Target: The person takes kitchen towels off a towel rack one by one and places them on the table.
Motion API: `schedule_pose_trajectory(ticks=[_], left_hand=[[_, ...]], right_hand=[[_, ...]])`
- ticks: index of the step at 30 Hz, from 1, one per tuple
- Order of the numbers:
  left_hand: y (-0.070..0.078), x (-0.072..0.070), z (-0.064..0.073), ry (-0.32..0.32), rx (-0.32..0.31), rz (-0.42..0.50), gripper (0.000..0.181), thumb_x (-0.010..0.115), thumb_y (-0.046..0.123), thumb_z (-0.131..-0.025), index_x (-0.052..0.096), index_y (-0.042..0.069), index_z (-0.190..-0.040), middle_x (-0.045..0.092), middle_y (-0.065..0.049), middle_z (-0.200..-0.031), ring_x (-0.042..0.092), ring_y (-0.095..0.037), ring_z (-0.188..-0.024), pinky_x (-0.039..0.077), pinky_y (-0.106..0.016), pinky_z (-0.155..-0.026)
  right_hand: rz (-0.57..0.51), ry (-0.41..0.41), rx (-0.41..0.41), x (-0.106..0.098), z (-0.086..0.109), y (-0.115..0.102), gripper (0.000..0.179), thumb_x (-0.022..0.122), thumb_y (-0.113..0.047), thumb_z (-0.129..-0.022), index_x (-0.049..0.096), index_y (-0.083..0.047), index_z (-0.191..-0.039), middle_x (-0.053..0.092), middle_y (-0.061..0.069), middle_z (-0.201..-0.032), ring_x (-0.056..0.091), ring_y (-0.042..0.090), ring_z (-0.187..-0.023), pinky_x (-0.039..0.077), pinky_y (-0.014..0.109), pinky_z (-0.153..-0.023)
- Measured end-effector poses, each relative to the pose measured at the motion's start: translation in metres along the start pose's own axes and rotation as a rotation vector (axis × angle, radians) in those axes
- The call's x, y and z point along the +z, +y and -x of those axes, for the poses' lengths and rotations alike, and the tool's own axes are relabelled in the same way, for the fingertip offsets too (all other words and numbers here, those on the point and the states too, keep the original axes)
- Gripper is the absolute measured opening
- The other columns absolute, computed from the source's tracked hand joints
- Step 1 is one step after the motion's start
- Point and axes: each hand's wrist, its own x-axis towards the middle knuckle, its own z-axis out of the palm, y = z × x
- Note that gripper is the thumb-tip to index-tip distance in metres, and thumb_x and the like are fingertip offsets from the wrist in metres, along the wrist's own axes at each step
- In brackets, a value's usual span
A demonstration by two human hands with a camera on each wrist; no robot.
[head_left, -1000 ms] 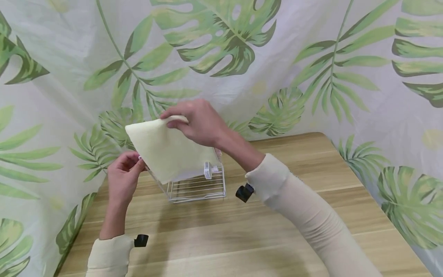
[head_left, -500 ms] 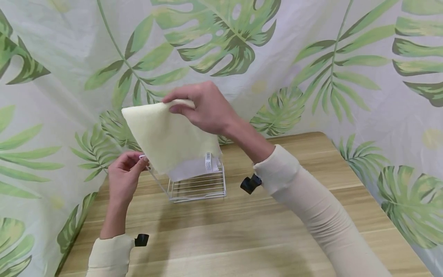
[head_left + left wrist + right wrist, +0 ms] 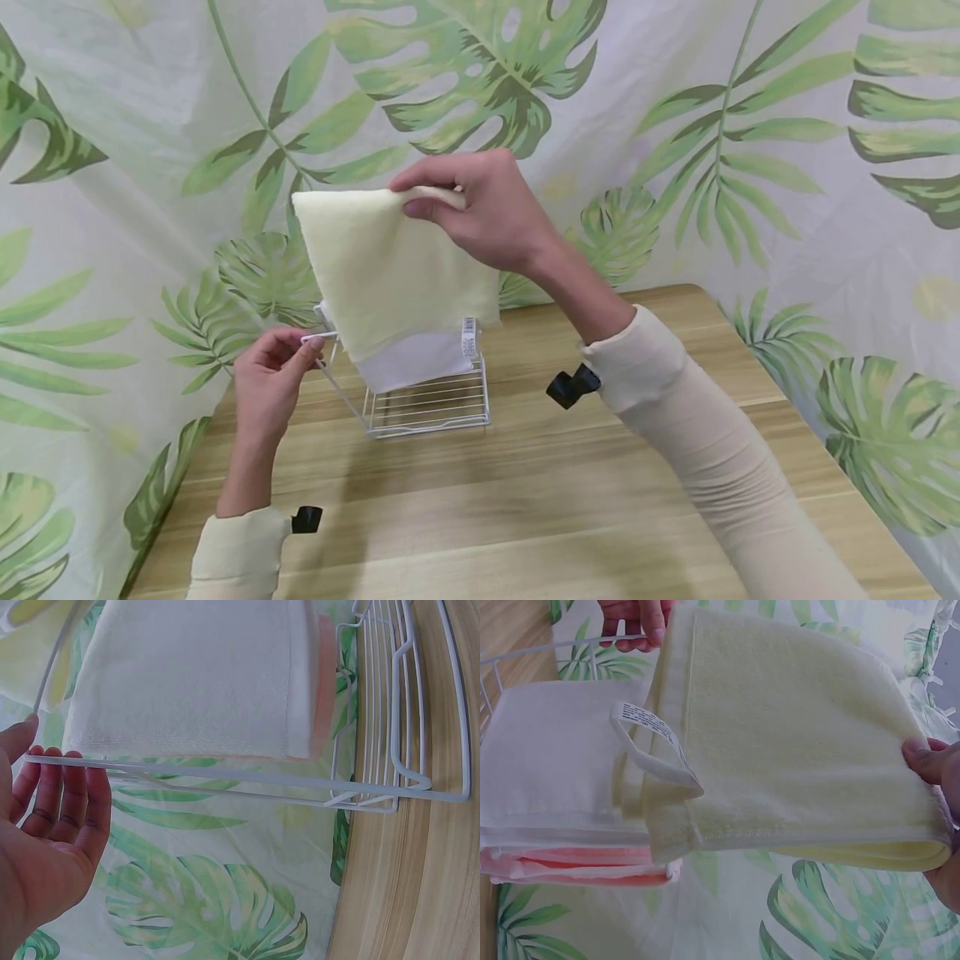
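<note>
My right hand (image 3: 491,208) pinches the folded top edge of a pale yellow towel (image 3: 393,267), which hangs down over a white wire rack (image 3: 431,432). A printed label loop (image 3: 645,716) sticks out from the towel's lower edge. In the right wrist view, a folded white towel (image 3: 551,757) and a folded pink towel (image 3: 585,868) sit beside it, inside the rack. With thumb and fingers, my left hand (image 3: 270,379) holds the rack's upper left corner wire. The yellow towel's lower edge overlaps the white towel in the head view.
The rack stands on a wooden table (image 3: 600,492), toward its back left. Behind the table hangs a leaf-print cloth (image 3: 637,50). A small black device (image 3: 573,386) is strapped at the right sleeve, another black device (image 3: 307,520) at the left.
My right hand has moved up and to the right, lifting the yellow towel, so more of the white towel and rack shows. My left hand has stayed on the rack.
</note>
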Motion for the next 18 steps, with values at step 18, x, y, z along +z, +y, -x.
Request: schedule_pose_trajectory(ticks=[18], left_hand=[[0.000, 0.000, 0.000, -0.011, 0.023, 0.001, 0.012, 0.078, -0.004, -0.094, 0.069, -0.012, -0.097, 0.073, -0.002, -0.077, 0.068, -0.011, -0.067, 0.064, -0.019, -0.063]], right_hand=[[0.006, 0.096, 0.104, -0.026, 0.022, 0.017, 0.016, 0.081, -0.010, -0.096, 0.084, -0.009, -0.112, 0.083, 0.004, -0.113, 0.075, 0.010, -0.096, 0.056, 0.021, -0.079]])
